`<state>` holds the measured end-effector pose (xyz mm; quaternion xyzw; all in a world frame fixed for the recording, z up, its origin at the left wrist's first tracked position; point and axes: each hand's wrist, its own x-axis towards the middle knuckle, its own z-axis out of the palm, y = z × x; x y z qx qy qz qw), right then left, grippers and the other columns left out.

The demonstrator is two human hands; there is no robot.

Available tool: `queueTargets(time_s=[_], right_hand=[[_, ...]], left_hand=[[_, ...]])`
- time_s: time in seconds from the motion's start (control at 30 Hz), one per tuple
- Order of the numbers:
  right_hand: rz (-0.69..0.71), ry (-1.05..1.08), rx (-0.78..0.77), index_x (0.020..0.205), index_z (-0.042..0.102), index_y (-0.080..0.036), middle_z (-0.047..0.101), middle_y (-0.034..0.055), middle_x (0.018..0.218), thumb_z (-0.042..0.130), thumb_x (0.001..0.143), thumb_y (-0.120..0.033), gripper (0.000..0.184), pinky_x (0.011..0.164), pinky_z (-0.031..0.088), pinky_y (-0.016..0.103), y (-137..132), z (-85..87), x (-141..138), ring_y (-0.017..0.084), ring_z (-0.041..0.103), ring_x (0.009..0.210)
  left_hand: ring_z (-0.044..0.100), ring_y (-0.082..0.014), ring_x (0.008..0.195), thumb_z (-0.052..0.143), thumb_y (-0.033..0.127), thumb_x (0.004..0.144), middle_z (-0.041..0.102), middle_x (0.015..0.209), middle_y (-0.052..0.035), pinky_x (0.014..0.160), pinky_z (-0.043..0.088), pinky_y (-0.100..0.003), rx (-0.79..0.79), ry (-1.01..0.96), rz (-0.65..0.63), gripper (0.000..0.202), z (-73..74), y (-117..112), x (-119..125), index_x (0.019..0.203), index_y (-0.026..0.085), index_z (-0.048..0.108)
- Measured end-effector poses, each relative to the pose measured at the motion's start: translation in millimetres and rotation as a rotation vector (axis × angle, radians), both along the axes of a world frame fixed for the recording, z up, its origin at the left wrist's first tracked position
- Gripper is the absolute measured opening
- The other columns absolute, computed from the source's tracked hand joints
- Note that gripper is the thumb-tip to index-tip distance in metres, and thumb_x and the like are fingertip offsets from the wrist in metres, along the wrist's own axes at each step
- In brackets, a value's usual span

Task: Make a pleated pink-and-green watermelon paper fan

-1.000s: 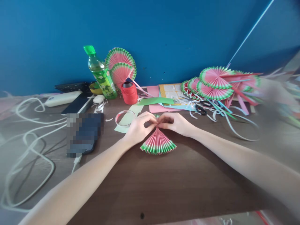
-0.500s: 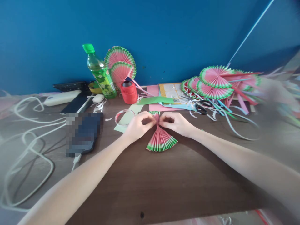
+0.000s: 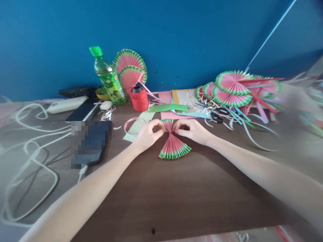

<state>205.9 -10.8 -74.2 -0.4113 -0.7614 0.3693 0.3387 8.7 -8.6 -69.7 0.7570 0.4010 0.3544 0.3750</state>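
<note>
My left hand (image 3: pixel 147 134) and right hand (image 3: pixel 193 130) pinch the waist of the pink, green-edged pleated paper fan (image 3: pixel 173 147), which lies on the brown wooden table (image 3: pixel 176 195) between them. It looks light, springy and easily crushed, so that bunched middle seems the safest hold. Past my left knuckles lies a clear tape ring (image 3: pixel 133 125); black-handled scissors (image 3: pixel 217 117) lie beyond my right.

I see my left hand (image 3: pixel 147 134) and right hand (image 3: pixel 193 130) pinching a pleated matt paper fan (image 3: pixel 173 146) on a smooth dark wood-grain table (image 3: pixel 176 195), with a glossy green plastic bottle (image 3: pixel 108 79) and a clear shiny tape roll (image 3: pixel 133 126) behind
</note>
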Motion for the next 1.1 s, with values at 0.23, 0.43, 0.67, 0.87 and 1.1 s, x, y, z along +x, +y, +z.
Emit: queueTargets(time_s=[0.23, 0.43, 0.67, 0.87, 1.1], right_hand=[[-0.013, -0.011, 0.022, 0.068, 0.059, -0.016, 0.064, 0.0019, 0.074, 0.056, 0.074, -0.021, 0.009, 0.067, 0.042, 0.028, 0.9, -1.5, -0.2, 0.013, 0.055, 0.069], [-0.027, -0.021, 0.057, 0.069, 0.061, -0.016, 0.065, 0.0016, 0.072, 0.055, 0.075, -0.022, 0.010, 0.063, 0.041, 0.027, 0.5, -2.5, -1.6, 0.012, 0.054, 0.064], [-0.043, -0.035, 0.068, 0.070, 0.062, -0.016, 0.064, 0.0017, 0.072, 0.057, 0.076, -0.024, 0.011, 0.061, 0.040, 0.026, 1.4, -4.3, -3.2, 0.012, 0.053, 0.063], [-0.041, -0.033, 0.076, 0.070, 0.062, -0.015, 0.063, 0.0003, 0.069, 0.057, 0.076, -0.023, 0.011, 0.060, 0.038, 0.025, 2.0, -4.8, -4.1, 0.011, 0.051, 0.062], [-0.039, -0.026, 0.078, 0.070, 0.061, -0.016, 0.064, 0.0002, 0.071, 0.057, 0.076, -0.022, 0.009, 0.061, 0.038, 0.026, 3.1, -6.7, -4.2, 0.011, 0.051, 0.062]], left_hand=[[0.060, -0.0140, 0.077, 0.056, 0.017, 0.074, 0.060, 0.082, -0.0021, 0.077, 0.050, -0.033, 0.020, -0.006, -0.052, 0.004, -5.4, 1.5, 2.8, 0.077, 0.016, 0.054], [0.062, -0.0145, 0.082, 0.056, 0.015, 0.075, 0.062, 0.085, -0.0027, 0.081, 0.051, -0.034, 0.026, -0.002, -0.100, 0.009, -9.6, 2.8, 2.5, 0.083, 0.017, 0.053], [0.058, -0.0131, 0.076, 0.055, 0.018, 0.077, 0.058, 0.079, -0.0005, 0.075, 0.050, -0.031, 0.097, 0.112, -0.048, 0.002, -2.8, -0.5, 5.4, 0.077, 0.018, 0.054], [0.056, -0.0135, 0.076, 0.062, 0.024, 0.074, 0.056, 0.081, -0.0001, 0.075, 0.048, -0.030, 0.150, 0.174, -0.034, 0.010, -0.7, -2.7, 10.2, 0.076, 0.018, 0.054], [0.055, -0.0141, 0.072, 0.057, 0.017, 0.075, 0.057, 0.075, 0.0008, 0.069, 0.045, -0.029, 0.164, 0.211, 0.031, 0.007, -1.7, -1.6, 14.8, 0.071, 0.018, 0.051]])
